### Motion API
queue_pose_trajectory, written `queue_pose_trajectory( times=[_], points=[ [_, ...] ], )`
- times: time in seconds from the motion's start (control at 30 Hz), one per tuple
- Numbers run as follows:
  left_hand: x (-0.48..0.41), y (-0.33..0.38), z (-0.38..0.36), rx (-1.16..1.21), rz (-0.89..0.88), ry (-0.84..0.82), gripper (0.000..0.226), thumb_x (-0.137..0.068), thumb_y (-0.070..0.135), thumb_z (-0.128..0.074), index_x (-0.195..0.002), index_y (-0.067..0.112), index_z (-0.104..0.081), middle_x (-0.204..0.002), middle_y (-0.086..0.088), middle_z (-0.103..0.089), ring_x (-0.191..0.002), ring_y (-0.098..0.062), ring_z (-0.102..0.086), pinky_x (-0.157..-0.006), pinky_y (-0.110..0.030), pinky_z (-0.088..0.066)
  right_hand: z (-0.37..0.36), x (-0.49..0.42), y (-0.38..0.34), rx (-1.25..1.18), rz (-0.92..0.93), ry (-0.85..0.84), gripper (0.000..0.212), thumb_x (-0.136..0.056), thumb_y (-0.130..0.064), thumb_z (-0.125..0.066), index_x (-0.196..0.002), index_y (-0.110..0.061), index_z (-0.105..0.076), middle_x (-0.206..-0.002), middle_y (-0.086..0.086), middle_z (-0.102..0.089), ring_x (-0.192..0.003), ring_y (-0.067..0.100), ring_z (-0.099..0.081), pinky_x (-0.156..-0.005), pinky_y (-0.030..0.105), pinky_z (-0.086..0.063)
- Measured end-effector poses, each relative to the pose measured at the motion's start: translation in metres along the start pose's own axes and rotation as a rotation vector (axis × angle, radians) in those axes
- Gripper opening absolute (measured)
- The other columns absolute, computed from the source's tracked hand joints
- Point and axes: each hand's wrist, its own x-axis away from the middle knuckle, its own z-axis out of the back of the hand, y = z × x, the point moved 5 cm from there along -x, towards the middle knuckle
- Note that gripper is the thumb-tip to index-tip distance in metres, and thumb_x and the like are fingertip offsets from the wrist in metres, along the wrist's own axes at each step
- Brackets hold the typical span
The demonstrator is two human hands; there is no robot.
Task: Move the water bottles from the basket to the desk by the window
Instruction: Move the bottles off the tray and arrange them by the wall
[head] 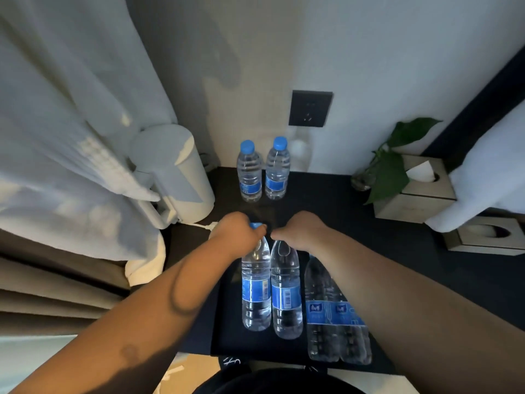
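The water bottles are clear plastic with blue caps and blue labels. Two stand upright at the back of the dark desk, against the wall: the back-left bottle and back-right bottle, just beside each other. Nearer, the left hand is closed around the top of one bottle, and the right hand is closed over the neck of another bottle. A two-bottle pack sits just right, partly behind the right forearm.
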Motion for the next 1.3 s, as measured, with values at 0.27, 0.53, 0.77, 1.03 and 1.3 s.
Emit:
queue_pose_trajectory(
  times=[0.27, 0.53, 0.77, 1.03, 1.3],
  points=[
    [0.011, 0.019, 0.041, 0.045, -0.027, 0.135, 0.042, -0.086, 0.061, -0.062, -0.07, 0.023, -0.062, -0.064, 0.006, -0.062, -0.059, -0.01, -0.06, -0.047, -0.025, -0.035, 0.044, 0.022, -0.034, 0.033, 0.218, 0.154, 0.025, -0.075, -0.038, -0.074, -0.061, -0.019, -0.064, -0.045, -0.018, -0.059, -0.037, -0.003, -0.054, -0.045, 0.021, -0.036],
    [0.017, 0.03, 0.085, 0.057, -0.137, 0.308, 0.042, -0.09, 0.057, -0.065, -0.064, 0.027, -0.055, -0.059, 0.009, -0.057, -0.056, -0.007, -0.055, -0.047, -0.025, -0.032, 0.088, 0.047, -0.048, -0.082, 0.326, 0.413, 0.027, -0.071, -0.039, -0.076, -0.07, -0.014, -0.068, -0.054, -0.011, -0.065, -0.04, -0.002, -0.056, -0.031, 0.015, -0.034],
    [0.005, 0.04, 0.11, 0.004, -0.126, 0.367, 0.041, -0.092, 0.055, -0.065, -0.067, 0.024, -0.058, -0.061, 0.004, -0.058, -0.056, -0.01, -0.055, -0.046, -0.026, -0.031, 0.121, 0.045, -0.058, -0.053, 0.342, 0.598, 0.026, -0.081, -0.036, -0.074, -0.083, -0.012, -0.067, -0.075, 0.005, -0.068, -0.069, 0.025, -0.07, -0.061, 0.043, -0.06],
    [-0.026, 0.05, 0.115, -0.081, -0.106, 0.378, 0.04, -0.095, 0.051, -0.062, -0.068, 0.027, -0.047, -0.067, 0.007, -0.052, -0.067, -0.017, -0.054, -0.054, -0.03, -0.035, 0.134, 0.013, -0.064, -0.115, 0.303, 0.67, 0.024, -0.087, -0.031, -0.07, -0.076, -0.014, -0.057, -0.07, 0.0, -0.059, -0.063, 0.02, -0.059, -0.052, 0.031, -0.044],
    [-0.034, 0.036, 0.103, -0.043, -0.137, 0.423, 0.023, -0.09, 0.043, -0.061, -0.077, 0.025, -0.055, -0.066, 0.009, -0.051, -0.067, -0.017, -0.055, -0.049, -0.022, -0.024, 0.129, -0.016, -0.053, -0.101, 0.26, 0.663, 0.023, -0.093, -0.03, -0.066, -0.091, -0.008, -0.061, -0.083, 0.008, -0.064, -0.075, 0.027, -0.063, -0.063, 0.038, -0.053]
  ],
)
